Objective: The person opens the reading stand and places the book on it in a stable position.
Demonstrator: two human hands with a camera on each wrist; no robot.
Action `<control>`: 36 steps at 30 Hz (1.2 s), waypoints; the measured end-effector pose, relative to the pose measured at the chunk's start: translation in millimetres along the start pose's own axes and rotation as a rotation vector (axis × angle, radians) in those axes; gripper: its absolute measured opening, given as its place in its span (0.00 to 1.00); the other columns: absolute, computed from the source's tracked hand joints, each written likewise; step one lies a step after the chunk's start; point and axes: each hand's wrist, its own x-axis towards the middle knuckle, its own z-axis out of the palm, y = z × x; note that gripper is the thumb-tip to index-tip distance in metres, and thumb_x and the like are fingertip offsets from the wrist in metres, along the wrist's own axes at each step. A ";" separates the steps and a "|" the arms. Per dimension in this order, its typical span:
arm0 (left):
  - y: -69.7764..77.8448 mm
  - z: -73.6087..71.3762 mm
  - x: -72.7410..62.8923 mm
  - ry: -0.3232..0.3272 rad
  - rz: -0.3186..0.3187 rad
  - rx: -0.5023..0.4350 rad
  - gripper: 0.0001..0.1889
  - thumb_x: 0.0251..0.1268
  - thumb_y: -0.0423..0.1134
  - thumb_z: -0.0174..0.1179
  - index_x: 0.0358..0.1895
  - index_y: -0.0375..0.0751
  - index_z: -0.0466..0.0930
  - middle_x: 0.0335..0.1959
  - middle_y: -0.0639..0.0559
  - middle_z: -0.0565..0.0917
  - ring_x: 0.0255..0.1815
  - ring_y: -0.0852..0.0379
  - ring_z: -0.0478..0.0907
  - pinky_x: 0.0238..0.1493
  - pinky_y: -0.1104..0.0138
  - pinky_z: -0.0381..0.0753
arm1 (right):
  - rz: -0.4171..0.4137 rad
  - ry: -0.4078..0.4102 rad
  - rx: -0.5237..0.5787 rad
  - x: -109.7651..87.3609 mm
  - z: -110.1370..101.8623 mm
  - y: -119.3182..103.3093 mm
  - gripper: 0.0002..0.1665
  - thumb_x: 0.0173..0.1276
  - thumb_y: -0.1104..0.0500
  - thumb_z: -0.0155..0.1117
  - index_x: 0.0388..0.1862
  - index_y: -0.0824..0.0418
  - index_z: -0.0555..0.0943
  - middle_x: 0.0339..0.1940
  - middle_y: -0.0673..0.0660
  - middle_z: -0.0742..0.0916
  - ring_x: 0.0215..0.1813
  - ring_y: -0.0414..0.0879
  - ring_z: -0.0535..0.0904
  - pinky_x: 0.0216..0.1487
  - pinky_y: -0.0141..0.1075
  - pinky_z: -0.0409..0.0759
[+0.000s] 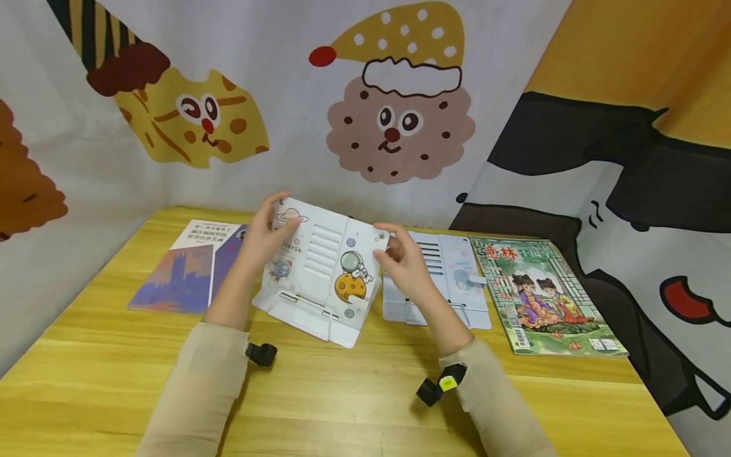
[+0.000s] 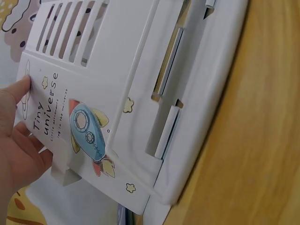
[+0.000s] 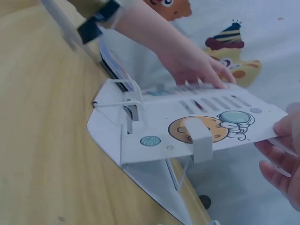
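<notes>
A white book stand [image 1: 327, 266] with slots, a cartoon astronaut and a rocket is tilted up on its base over the table. My left hand [image 1: 265, 235] pinches its upper left corner; in the left wrist view the thumb lies on the printed front and the other fingers are behind the panel. At the upper right corner, my right hand [image 1: 407, 263] grips the panel's edge between thumb and fingers. A small white side clip [image 3: 200, 140] sticks out by the orange planet print. Wire page holders [image 3: 133, 96] stand along the lower ledge.
A second white stand [image 1: 468, 298] lies on the wooden table [image 1: 342, 406] behind my right forearm. Farther right is a green magazine [image 1: 556, 298] with two cartoon figures. A purple and white book [image 1: 185, 273] lies at left. A cartoon-print curtain [image 1: 285, 38] hangs behind the table.
</notes>
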 end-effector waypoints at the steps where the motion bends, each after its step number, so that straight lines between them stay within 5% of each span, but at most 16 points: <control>1: 1.1 0.2 -1.6 0.015 0.006 0.009 0.29 0.67 0.33 0.59 0.70 0.41 0.63 0.47 0.33 0.77 0.37 0.44 0.77 0.33 0.61 0.80 | 0.002 -0.001 0.006 2.6 -1.0 1.6 0.26 0.64 0.79 0.56 0.62 0.73 0.68 0.40 0.72 0.84 0.23 0.47 0.72 0.22 0.30 0.69; 9: -39.1 1.7 11.5 0.112 0.012 0.024 0.30 0.66 0.42 0.61 0.70 0.52 0.63 0.40 0.41 0.76 0.29 0.51 0.78 0.26 0.65 0.80 | 0.047 0.016 -0.030 27.5 -6.5 33.5 0.28 0.66 0.77 0.56 0.65 0.66 0.69 0.38 0.70 0.84 0.19 0.45 0.67 0.19 0.30 0.67; 14: -42.2 3.8 14.5 0.153 0.003 0.018 0.29 0.66 0.42 0.61 0.69 0.53 0.63 0.39 0.39 0.78 0.28 0.51 0.78 0.25 0.66 0.79 | 0.085 0.044 -0.042 40.2 -5.6 43.1 0.28 0.67 0.75 0.55 0.65 0.60 0.70 0.42 0.66 0.85 0.22 0.50 0.70 0.20 0.31 0.69; 20: -43.4 8.4 21.9 0.203 0.002 0.008 0.29 0.66 0.41 0.62 0.68 0.52 0.65 0.38 0.39 0.79 0.28 0.52 0.77 0.26 0.68 0.77 | 0.108 0.058 -0.064 51.2 -5.3 47.3 0.28 0.68 0.74 0.54 0.66 0.60 0.69 0.46 0.67 0.84 0.33 0.54 0.79 0.33 0.37 0.78; 28: -44.3 15.3 28.3 0.243 0.031 -0.062 0.28 0.64 0.34 0.62 0.67 0.47 0.66 0.44 0.36 0.80 0.31 0.52 0.77 0.31 0.67 0.79 | 0.119 0.071 -0.045 55.9 -4.0 25.7 0.28 0.67 0.78 0.51 0.65 0.67 0.68 0.46 0.72 0.83 0.38 0.62 0.80 0.41 0.49 0.79; 36: -46.6 14.1 24.5 0.234 0.024 -0.038 0.30 0.67 0.40 0.60 0.71 0.53 0.63 0.63 0.43 0.73 0.46 0.47 0.76 0.46 0.61 0.77 | 0.080 0.154 -0.084 58.3 2.8 49.6 0.29 0.69 0.74 0.53 0.68 0.62 0.68 0.34 0.69 0.83 0.34 0.55 0.76 0.35 0.36 0.76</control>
